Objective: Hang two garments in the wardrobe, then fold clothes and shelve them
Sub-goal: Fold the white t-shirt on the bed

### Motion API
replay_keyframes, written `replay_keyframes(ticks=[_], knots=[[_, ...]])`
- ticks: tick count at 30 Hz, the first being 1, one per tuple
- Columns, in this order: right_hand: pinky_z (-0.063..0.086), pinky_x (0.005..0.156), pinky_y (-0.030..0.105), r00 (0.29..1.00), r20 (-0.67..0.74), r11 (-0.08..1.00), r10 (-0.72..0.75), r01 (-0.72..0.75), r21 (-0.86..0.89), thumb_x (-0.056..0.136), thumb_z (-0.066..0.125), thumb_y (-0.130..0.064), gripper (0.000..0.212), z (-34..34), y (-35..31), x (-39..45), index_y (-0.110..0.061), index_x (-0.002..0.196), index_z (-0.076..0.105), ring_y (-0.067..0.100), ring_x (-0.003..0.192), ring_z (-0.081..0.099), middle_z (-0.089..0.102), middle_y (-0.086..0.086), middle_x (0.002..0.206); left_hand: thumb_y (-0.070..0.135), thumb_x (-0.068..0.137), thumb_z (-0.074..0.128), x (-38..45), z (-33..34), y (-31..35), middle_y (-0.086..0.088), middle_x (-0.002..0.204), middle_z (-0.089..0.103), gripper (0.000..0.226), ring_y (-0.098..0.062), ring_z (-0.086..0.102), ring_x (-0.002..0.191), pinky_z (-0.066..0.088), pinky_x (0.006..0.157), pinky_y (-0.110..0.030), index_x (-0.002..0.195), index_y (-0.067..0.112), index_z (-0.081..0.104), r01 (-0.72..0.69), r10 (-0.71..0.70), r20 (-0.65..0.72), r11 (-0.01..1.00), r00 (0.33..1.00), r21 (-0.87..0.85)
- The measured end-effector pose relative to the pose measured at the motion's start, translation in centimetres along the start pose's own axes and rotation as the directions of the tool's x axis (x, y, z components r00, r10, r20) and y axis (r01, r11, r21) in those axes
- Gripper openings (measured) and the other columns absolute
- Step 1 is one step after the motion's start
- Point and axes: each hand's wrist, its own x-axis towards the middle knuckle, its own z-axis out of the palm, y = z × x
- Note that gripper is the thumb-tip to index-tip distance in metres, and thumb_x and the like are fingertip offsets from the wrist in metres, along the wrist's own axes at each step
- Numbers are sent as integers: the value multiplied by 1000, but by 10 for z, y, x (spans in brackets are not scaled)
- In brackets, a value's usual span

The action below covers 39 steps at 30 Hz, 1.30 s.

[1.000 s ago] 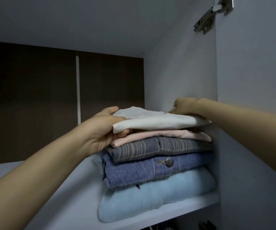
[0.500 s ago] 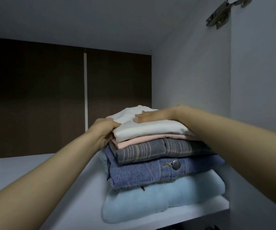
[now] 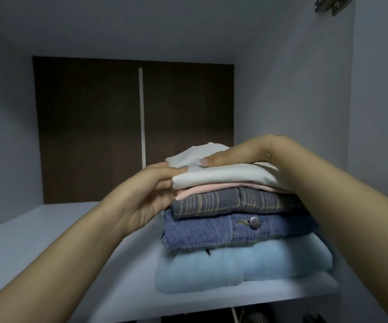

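The right hand (image 3: 232,155) lies flat on top of the folded white soft cloth top (image 3: 223,174), fingers straight and close together, pressing down and pinching nothing. The left hand (image 3: 146,199) is spread against the near left end of the pile, fingers straight, touching the white top and the thin folded pink cloth (image 3: 202,191) just under it.

The white top sits right under the right palm, at the very top of the pile. Its long side runs from the left hand across to the right arm. The left hand is nearer the loose end, so it looks best placed to push that end straight.

Below the hands come a folded grey cloth with tan stripes (image 3: 230,202), a thick blue denim piece with a round metal button (image 3: 211,231), and a puffy light blue soft garment (image 3: 235,266) at the bottom. All are soft, flat, squashy rectangles. They rest on the smooth pale wardrobe shelf (image 3: 48,241), hard by the right-hand wall.
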Motion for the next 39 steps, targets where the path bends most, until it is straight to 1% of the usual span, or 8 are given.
replay_keyframes(ticks=[4,9,12,16,19,24,31,39], knots=[[26,99,14,975,-87,979,-203,205,20,79,36,-83,65,25,-8,-33,-47,133,48,-2,126,38,43,-23,140,-7,88,59,-16,1,2,-15,86,64,21,-8,64,51,51,45,-13,107,1,60,-25,25,-41,1000,999,12],[16,102,15,882,-460,956,-101,215,202,98,39,-56,46,57,-4,-70,-34,135,55,-4,125,37,46,-24,138,-3,92,56,-41,-6,-2,-14,92,66,14,-13,66,70,56,58,-15,105,0,62,-64,64,4,997,998,-37],[19,107,14,738,-673,959,-57,229,170,99,45,-47,43,93,-3,-118,-31,138,52,0,133,36,45,-17,146,7,99,48,-67,-21,-10,-8,90,69,16,-9,66,71,55,59,-16,108,8,62,-260,251,75,950,965,174],[19,115,21,649,-761,996,6,68,65,95,44,-52,55,178,-7,-204,-37,147,37,-2,142,21,28,-17,156,23,99,50,-119,-42,-39,12,105,65,19,2,60,91,46,74,-10,114,25,62,-646,553,361,500,751,578],[16,115,20,636,-756,984,154,-171,56,94,41,-56,62,239,-18,-271,-36,151,28,0,145,17,19,-15,159,32,98,50,-160,-44,-73,11,130,53,33,-7,45,122,36,99,-21,130,26,54,-766,489,631,132,603,630],[17,121,36,540,-768,836,344,-549,-12,98,29,-60,64,321,-41,-392,-27,153,26,9,150,5,8,-9,162,38,97,48,-229,-13,-130,-3,158,28,50,-23,21,147,20,119,-43,145,24,44,-847,359,816,-110,453,519],[15,121,45,298,-710,472,638,-880,54,96,25,-58,71,401,-77,-557,-21,155,16,16,150,8,10,-2,163,39,95,41,-346,65,-204,-7,163,11,61,-26,10,150,18,117,-55,152,26,29,-980,295,939,-36,175,194],[17,118,44,-25,-581,103,814,-977,187,94,31,-54,69,495,-131,-734,-16,152,29,21,148,21,22,3,160,42,93,39,-529,147,-272,-8,163,7,64,-26,8,150,20,116,-57,153,26,25,-975,169,981,182,-94,-124]])
